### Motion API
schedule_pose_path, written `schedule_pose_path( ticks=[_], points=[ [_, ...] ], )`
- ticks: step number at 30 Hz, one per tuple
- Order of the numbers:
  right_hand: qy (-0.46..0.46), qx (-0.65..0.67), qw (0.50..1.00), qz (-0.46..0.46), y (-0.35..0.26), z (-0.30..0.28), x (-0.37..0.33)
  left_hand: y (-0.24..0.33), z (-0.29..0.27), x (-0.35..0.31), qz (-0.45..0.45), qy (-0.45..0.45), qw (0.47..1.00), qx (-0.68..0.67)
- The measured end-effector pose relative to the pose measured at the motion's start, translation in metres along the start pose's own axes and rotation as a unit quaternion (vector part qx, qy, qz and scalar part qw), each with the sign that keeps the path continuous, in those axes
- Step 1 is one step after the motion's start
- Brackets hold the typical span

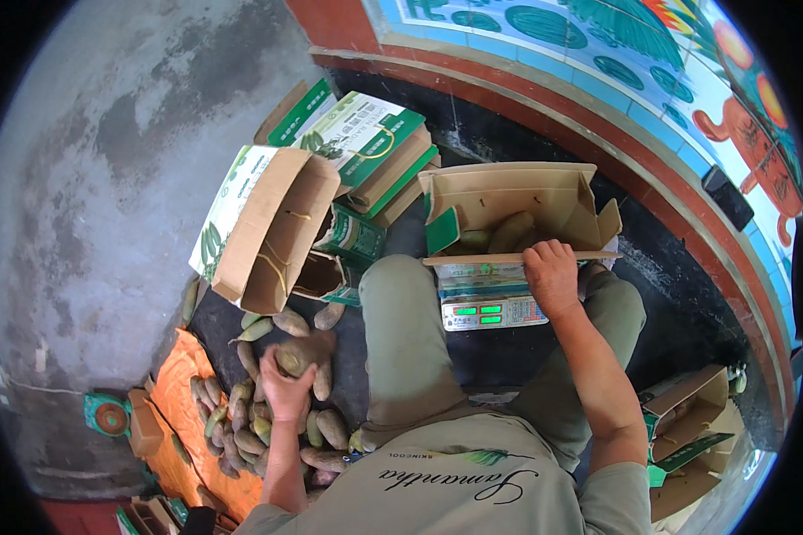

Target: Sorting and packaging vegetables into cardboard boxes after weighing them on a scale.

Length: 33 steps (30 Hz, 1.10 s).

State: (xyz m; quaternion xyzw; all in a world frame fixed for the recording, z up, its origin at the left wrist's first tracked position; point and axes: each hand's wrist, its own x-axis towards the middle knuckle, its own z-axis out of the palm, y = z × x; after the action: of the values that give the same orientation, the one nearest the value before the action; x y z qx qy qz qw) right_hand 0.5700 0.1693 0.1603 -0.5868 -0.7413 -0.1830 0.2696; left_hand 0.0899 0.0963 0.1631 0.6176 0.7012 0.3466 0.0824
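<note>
My left hand (285,388) grips a brownish-green oblong fruit (302,352) just above a heap of similar fruits (254,428) lying on an orange cloth (178,419). My right hand (551,276) rests on the near edge of an open cardboard box (509,196) that holds a few of the same fruits (500,234). That box sits on a digital scale (492,312) with a green-lit display, between my knees.
An empty open cardboard box (272,232) lies tipped on its side to the left of my knee, with a stack of flat green-and-white cartons (366,147) behind it. More cartons (687,428) stand at the right. A painted tiled wall (651,80) curves along the back.
</note>
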Motion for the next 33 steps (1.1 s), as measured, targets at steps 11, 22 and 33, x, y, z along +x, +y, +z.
schedule_pose_path(
  ticks=[11,22,33],
  points=[
    [-0.012,0.028,0.999,0.025,0.001,-0.001,-0.003,0.233,0.053,0.111,0.260,-0.010,0.956,-0.139],
    [0.000,0.049,0.998,0.028,0.003,0.000,-0.001,0.289,0.166,0.122,0.347,-0.096,0.930,-0.080],
    [0.064,0.068,0.995,0.034,0.005,-0.004,0.002,0.246,0.138,0.115,0.403,-0.044,0.914,-0.029]
  ],
)
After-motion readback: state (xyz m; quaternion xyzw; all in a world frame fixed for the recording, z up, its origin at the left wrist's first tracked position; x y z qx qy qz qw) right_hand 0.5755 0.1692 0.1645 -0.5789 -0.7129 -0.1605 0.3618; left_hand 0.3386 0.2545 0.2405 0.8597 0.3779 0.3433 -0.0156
